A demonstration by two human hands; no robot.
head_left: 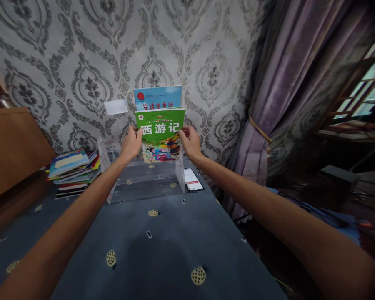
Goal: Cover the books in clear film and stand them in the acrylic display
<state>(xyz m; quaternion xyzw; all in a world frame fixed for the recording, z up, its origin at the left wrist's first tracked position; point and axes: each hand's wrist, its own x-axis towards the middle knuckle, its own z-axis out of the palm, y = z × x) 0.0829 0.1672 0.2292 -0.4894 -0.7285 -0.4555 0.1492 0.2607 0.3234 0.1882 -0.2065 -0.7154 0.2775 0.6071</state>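
Observation:
A green picture book [160,134] stands upright in a clear acrylic rack [143,183] at the far side of a table. My left hand [131,143] grips the book's left edge and my right hand [190,141] grips its right edge, fingers closed on the cover. Right behind it a blue book [158,97] stands higher in the same rack, touched by neither hand.
A messy stack of books [73,168] lies left of the rack. A phone [193,179] with a lit screen lies to the rack's right. The table has a dark blue dotted cloth [150,241]. Purple curtains [287,96] hang at the right, and a wooden panel [12,146] stands at the left.

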